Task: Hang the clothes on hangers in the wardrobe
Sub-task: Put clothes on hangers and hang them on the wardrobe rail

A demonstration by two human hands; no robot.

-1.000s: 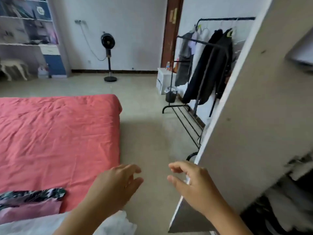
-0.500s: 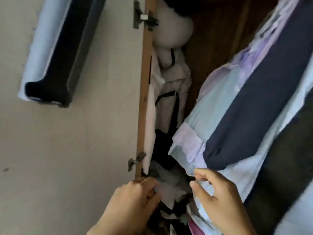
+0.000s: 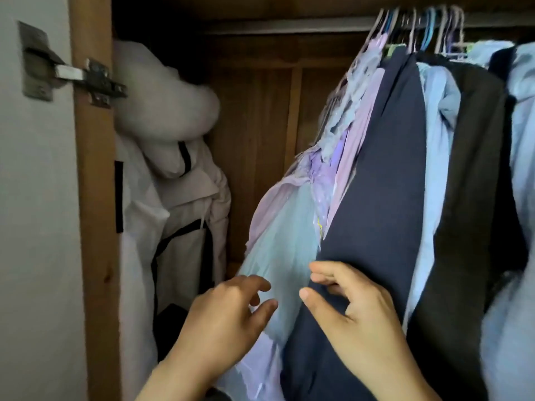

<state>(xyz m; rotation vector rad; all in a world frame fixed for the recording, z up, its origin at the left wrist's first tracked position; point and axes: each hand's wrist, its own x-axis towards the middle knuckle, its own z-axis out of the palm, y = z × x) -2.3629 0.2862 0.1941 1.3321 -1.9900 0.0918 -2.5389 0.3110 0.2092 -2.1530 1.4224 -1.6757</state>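
Note:
I look into the open wooden wardrobe point(image 3: 254, 134). Several garments hang from hangers point(image 3: 417, 30) on the rail point(image 3: 289, 24) at the upper right: a pale blue and lilac dress point(image 3: 283, 233), a navy garment point(image 3: 379, 180), light blue shirts and a dark jacket point(image 3: 474, 180). My left hand point(image 3: 228, 322) reaches toward the pale blue dress with loosely curved fingers and holds nothing. My right hand point(image 3: 347, 308) lies on the lower edge of the navy garment, thumb and fingertips near its left edge; a grip is not plain.
A white jacket with black trim point(image 3: 173, 204) hangs at the wardrobe's left side beside the wooden frame point(image 3: 92, 198). The open door point(image 3: 31, 227) with a metal hinge point(image 3: 72, 73) fills the left. Dark clothes lie low in the wardrobe.
My view swung from the bed and room to the wardrobe's inside, then rose to the rail. Both hands moved up from the wardrobe bottom to the hanging dress and navy garment.

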